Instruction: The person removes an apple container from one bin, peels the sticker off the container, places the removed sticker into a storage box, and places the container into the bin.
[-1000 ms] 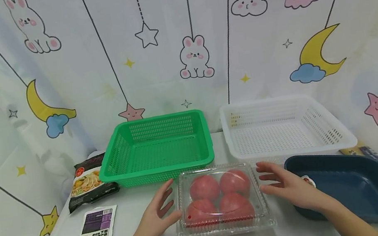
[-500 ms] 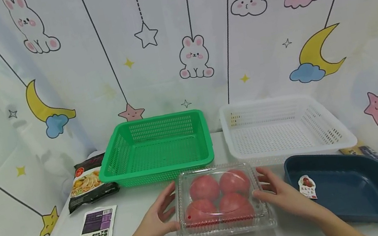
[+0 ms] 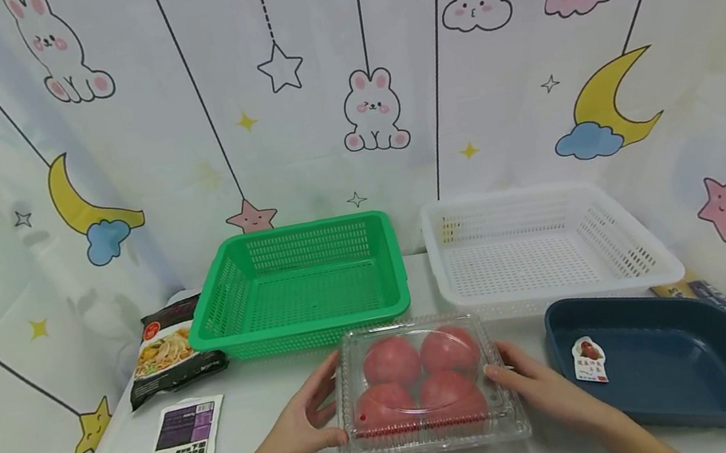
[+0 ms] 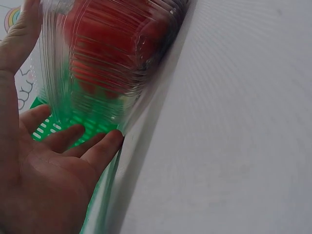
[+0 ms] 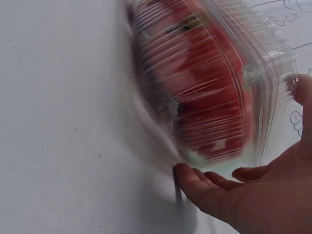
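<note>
A clear plastic clamshell box point(image 3: 437, 438) with several red, tomato-like fruits point(image 3: 449, 350) inside sits on the white table. My left hand point(image 3: 296, 424) is at the box's left side, its thumb by the lower left rim. In the left wrist view its relaxed fingers point(image 4: 105, 151) reach below the rim, close to the ribbed wall; contact is hard to tell. On the opposite side, my right hand point(image 3: 545, 389) rests its thumb on the lid's edge. In the right wrist view its loosely extended fingers point(image 5: 207, 187) lie beside the box's lower wall.
Behind the box stand a green basket point(image 3: 301, 328) and a white basket point(image 3: 558, 297). To the right is a dark blue basin point(image 3: 686, 364) with a small sticker point(image 3: 589, 361) on it. A black noodle packet point(image 3: 170, 353) and a purple-white pouch point(image 3: 182, 443) lie at left.
Both hands have moved inward to the box's sides, the right one more. The right thumb has come onto the lid's edge. The box stays in place.
</note>
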Tool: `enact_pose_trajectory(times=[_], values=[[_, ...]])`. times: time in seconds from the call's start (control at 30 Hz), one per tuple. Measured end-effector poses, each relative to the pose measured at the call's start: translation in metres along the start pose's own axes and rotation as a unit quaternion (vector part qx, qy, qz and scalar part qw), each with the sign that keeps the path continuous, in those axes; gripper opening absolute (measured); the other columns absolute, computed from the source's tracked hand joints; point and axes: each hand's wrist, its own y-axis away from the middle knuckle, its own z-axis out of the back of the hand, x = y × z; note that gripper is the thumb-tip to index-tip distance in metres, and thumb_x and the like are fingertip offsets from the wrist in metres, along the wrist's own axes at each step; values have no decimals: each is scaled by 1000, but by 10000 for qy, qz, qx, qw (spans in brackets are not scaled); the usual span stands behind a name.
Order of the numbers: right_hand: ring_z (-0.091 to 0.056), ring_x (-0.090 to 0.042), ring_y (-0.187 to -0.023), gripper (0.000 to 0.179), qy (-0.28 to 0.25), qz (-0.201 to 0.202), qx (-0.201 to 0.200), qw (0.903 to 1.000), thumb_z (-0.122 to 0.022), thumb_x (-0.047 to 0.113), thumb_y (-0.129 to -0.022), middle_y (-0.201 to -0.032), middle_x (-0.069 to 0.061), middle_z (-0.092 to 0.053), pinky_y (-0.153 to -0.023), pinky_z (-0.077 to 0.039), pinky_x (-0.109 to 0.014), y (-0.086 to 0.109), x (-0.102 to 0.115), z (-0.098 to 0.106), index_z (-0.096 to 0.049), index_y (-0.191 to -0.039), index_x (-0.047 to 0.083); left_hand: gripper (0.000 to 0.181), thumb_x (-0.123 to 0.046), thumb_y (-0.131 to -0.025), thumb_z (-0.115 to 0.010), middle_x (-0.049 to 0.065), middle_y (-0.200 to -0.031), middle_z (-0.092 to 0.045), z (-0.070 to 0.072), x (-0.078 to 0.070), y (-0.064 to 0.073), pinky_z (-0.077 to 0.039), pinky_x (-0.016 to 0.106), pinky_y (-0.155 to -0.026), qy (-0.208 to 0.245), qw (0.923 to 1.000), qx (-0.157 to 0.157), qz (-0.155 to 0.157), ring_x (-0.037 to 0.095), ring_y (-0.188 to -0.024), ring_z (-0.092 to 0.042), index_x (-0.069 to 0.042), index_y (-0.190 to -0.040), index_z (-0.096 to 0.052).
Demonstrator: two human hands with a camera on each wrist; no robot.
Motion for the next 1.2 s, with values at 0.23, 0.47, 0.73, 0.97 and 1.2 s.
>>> enact_pose_trajectory(times=[0.23,0.47,0.73,0.97,1.2], values=[[-21,-44,-147,67,-417,-103,87,9990,-50,35,-106,-159,-28,-25,-116,-23,-63,0,0,-4,-23,-156,-2,107,-33,-84,-85,26,-163,-15,-1,1,-2,-40,34,-110,159,9998,76,-61,53,-144,-20,-7,-162,-16],[-22,-48,-145,65,-646,-258,124,9975,-47,33,-107,-158,-31,-24,-112,-29,-65,0,-2,-6,-21,-157,0,107,-33,-84,-85,26,-163,-16,-2,1,-3,-42,36,-109,250,9997,42,2,47,-144,-26,-7,-162,-16],[-29,-45,-142,66,-945,-412,76,9946,-48,34,-107,-156,-31,-27,-109,-36,-63,1,-1,-10,-20,-157,1,108,-34,-83,-85,26,-163,-16,-6,0,-2,-42,38,-109,313,9994,-83,80,53,-143,-24,-7,-162,-17],[-25,-45,-143,69,-1175,-607,176,9911,-49,36,-107,-157,-32,-24,-110,-35,-59,6,2,-7,-14,-158,6,108,-35,-82,-85,26,-163,-17,-10,-4,-2,-42,37,-108,386,9992,-123,1,54,-142,-24,-6,-162,-17],[-19,-50,-144,75,-1339,-666,437,9878,-49,36,-106,-160,-31,-13,-111,-28,-68,11,7,-3,-4,-159,8,108,-36,-83,-84,25,-163,-18,-12,-12,-1,-43,38,-108,488,9987,-88,-149,50,-143,-27,-5,-161,-17]])
